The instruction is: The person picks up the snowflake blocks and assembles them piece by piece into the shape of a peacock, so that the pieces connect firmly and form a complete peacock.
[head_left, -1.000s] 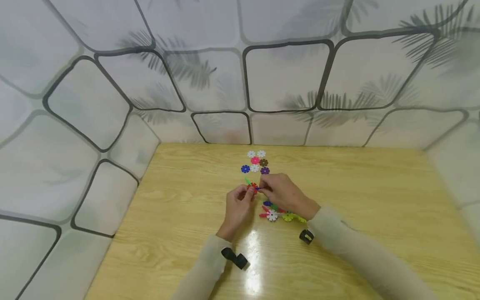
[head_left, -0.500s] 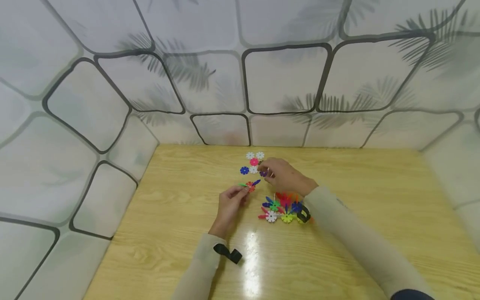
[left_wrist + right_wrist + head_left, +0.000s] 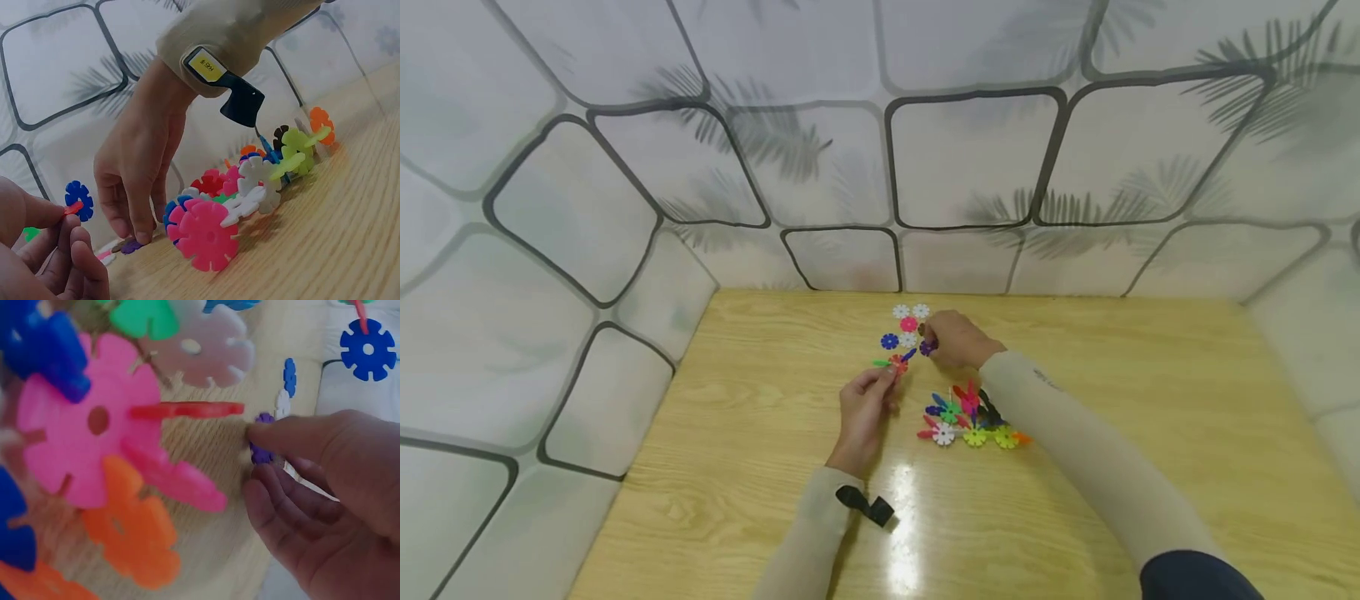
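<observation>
My left hand (image 3: 865, 408) pinches a red flower-shaped snap disc (image 3: 898, 364) between thumb and fingers. A blue disc (image 3: 79, 200) and a green disc (image 3: 881, 363) are joined to its edge, held above the table. My right hand (image 3: 958, 339) reaches down to the loose discs farther back. Its fingertips are at the purple disc (image 3: 262, 439) and beside the brown disc (image 3: 922, 330), which is partly hidden. In the right wrist view, thumb and fingers stand apart around the purple disc; no lifted disc shows between them.
Several loose discs lie flat behind the left hand: white (image 3: 901, 311), pink (image 3: 909, 324) and blue (image 3: 889, 342). Under the right forearm stands a cluster of joined colourful discs (image 3: 974, 436). A patterned wall (image 3: 962, 258) borders the wooden table (image 3: 760, 375) at the back.
My right hand has left the red disc, where it held the blue one, and moved back to the loose discs. The left hand still holds the joined piece, now turned slightly.
</observation>
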A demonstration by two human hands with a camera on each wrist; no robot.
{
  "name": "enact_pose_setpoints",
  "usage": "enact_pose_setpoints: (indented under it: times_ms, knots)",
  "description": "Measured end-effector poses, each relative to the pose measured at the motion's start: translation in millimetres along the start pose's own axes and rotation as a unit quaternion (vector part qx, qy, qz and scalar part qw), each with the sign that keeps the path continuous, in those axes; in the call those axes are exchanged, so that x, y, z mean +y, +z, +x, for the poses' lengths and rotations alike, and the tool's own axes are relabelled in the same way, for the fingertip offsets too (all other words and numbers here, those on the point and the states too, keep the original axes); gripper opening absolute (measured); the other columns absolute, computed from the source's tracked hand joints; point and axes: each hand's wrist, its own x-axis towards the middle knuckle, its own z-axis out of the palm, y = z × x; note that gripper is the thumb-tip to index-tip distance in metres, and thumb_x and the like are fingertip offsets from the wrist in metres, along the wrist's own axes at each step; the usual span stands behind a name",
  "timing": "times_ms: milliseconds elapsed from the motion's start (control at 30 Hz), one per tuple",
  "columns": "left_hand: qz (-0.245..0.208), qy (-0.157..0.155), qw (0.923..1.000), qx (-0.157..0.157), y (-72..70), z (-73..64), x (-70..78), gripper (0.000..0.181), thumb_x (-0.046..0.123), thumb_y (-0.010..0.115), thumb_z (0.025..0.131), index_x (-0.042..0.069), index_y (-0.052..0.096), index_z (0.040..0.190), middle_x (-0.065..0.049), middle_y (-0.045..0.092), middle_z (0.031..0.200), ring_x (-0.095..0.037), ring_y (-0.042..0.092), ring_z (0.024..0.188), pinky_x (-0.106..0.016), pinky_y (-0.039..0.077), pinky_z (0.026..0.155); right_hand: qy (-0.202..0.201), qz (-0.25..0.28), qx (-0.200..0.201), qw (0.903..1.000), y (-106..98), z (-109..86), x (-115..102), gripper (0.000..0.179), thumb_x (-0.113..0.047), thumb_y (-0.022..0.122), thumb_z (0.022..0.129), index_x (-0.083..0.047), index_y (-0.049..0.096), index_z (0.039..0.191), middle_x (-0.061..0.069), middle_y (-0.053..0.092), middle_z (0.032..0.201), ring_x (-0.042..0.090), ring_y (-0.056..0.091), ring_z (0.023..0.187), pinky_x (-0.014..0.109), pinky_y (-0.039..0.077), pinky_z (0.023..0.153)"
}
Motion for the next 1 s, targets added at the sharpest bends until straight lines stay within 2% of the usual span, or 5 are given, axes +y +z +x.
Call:
enact_pose_setpoints:
  times_ms: [100, 167, 300, 467, 1000]
  knots:
    - [0.002, 0.001, 1.0, 0.003, 2.7, -0.7, -2.0, 0.004, 0.005, 0.075, 0.101, 0.002, 0.078, 0.102, -0.002, 0.08, 0.091, -0.009, 0.069, 0.076, -0.02, 0.051, 0.058, -0.006, 0.028, 0.001, 0.9996, 0.4, -4.0, 1.5, 0.027, -0.004, 0.079, 0.096, -0.001, 0.065, 0.12, 0.014, 0.071, 0.113, 0.029, 0.067, 0.104, 0.042, 0.06, 0.097]
    - [0.005, 0.0, 1.0, 0.005, 3.6, -1.3, -3.6, 0.005, 0.005, 0.075, 0.101, 0.002, 0.078, 0.104, -0.003, 0.081, 0.092, -0.009, 0.07, 0.077, -0.02, 0.052, 0.059, -0.02, 0.041, 0.009, 0.9989, 0.3, -8.8, 1.9, 0.022, -0.004, 0.079, 0.096, -0.001, 0.067, 0.114, 0.014, 0.072, 0.108, 0.027, 0.068, 0.099, 0.042, 0.06, 0.094]
    - [0.012, -0.001, 0.9998, 0.018, 4.5, -0.4, -5.3, 0.005, 0.007, 0.075, 0.102, 0.006, 0.079, 0.099, -0.002, 0.081, 0.091, -0.009, 0.07, 0.078, -0.02, 0.052, 0.059, -0.037, 0.077, 0.059, 0.9946, 2.4, -26.0, -2.6, 0.007, -0.009, 0.08, 0.098, -0.004, 0.075, 0.1, 0.011, 0.077, 0.099, 0.023, 0.071, 0.09, 0.041, 0.062, 0.089]
    - [0.013, 0.005, 0.9995, 0.03, 6.2, 1.8, -3.4, 0.009, 0.012, 0.074, 0.104, 0.009, 0.078, 0.096, -0.001, 0.079, 0.089, -0.009, 0.069, 0.078, -0.019, 0.05, 0.06, -0.03, 0.125, 0.117, 0.9848, 8.0, -54.2, -16.1, 0.011, -0.017, 0.08, 0.1, -0.006, 0.08, 0.098, 0.008, 0.081, 0.095, 0.017, 0.073, 0.082, 0.037, 0.063, 0.08]
    - [0.017, -0.004, 0.9998, 0.014, 14.9, -3.8, -8.3, 0.016, 0.011, 0.069, 0.106, 0.005, 0.076, 0.093, 0.003, 0.075, 0.078, -0.006, 0.065, 0.07, -0.017, 0.048, 0.057, -0.046, 0.141, 0.182, 0.972, 37.3, -78.5, -34.8, 0.006, -0.008, 0.079, 0.098, -0.007, 0.078, 0.093, 0.005, 0.08, 0.087, 0.01, 0.072, 0.074, 0.026, 0.063, 0.07]
